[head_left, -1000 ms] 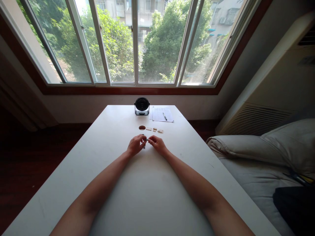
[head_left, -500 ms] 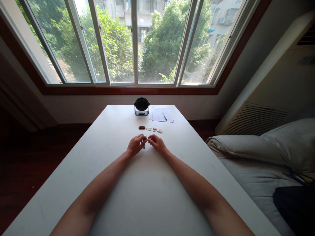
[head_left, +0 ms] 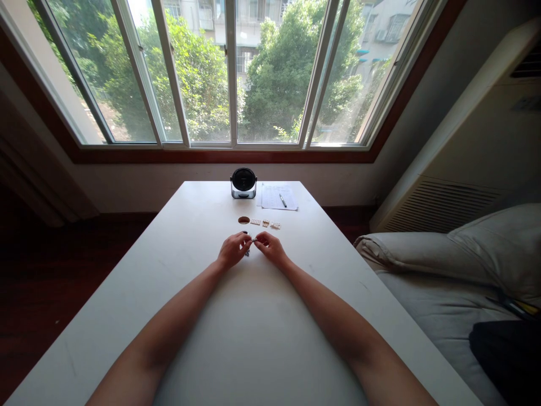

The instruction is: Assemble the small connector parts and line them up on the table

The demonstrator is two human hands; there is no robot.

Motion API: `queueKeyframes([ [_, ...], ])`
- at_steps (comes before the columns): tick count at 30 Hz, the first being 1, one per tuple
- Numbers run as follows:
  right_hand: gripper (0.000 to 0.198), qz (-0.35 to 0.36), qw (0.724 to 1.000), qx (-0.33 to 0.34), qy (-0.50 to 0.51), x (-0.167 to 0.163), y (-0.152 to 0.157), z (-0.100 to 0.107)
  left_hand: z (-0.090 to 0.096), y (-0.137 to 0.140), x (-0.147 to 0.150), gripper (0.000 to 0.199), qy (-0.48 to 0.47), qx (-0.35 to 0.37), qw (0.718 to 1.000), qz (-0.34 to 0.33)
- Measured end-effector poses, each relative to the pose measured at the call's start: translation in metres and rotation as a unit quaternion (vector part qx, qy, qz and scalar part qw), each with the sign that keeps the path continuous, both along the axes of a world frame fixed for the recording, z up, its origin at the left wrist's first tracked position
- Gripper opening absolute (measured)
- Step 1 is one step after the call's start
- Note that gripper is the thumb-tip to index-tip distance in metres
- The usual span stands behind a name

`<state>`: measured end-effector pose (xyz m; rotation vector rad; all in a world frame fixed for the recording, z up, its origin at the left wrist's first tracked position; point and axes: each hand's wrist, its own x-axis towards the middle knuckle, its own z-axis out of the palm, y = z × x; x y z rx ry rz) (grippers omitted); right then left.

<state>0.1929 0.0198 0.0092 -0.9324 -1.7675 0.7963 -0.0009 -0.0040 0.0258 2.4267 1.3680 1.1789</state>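
Note:
My left hand (head_left: 233, 249) and my right hand (head_left: 271, 248) meet over the middle of the white table (head_left: 257, 338), fingers bent and pinched. Between the fingertips is a tiny greyish piece (head_left: 253, 241), too small to name, and both hands seem to grip it. Small dark, shiny pieces (head_left: 247, 253) lie beside the left fingers, partly covered by them. Another dark bit (head_left: 245, 232) shows just past the left fingertips. Beyond the hands lie a dotted card of small pieces (head_left: 256, 222), a brownish one (head_left: 265, 223) and a pale one (head_left: 275, 225).
A round cable hole (head_left: 244, 220) opens in the tabletop past my hands. At the far end stand a small black fan (head_left: 244, 180) and paper sheets (head_left: 273, 197) with a pen (head_left: 283, 200) on top. A grey sofa (head_left: 414, 259) borders the right side.
Only the fingertips have shifted very slightly around the tiny piece. Arms and the things on the table are where they were.

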Motion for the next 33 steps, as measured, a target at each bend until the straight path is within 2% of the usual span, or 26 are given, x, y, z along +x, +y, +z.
queueKeyframes([
  [7, 0.026, -0.005, 1.0, -0.003, -0.014, 0.0013, 0.0003, 0.0016, -0.0008, 0.0004, -0.0002, 0.018, -0.011, -0.013, 1.0, -0.018],
  [18, 0.031, -0.008, 1.0, 0.001, -0.021, 0.0021, 0.0022, -0.0003, -0.0014, 0.0012, -0.0004, 0.011, 0.01, 0.005, 1.0, 0.005],
  [26, 0.027, 0.002, 1.0, 0.008, 0.009, 0.0007, -0.0024, 0.0017, -0.0009, 0.001, -0.001, 0.017, 0.035, 0.0, 0.999, 0.013],
  [33, 0.026, 0.0, 1.0, 0.014, 0.002, 0.0012, -0.0019, 0.0024, -0.0002, 0.0002, 0.0003, 0.013, 0.005, -0.009, 1.0, 0.006],
])
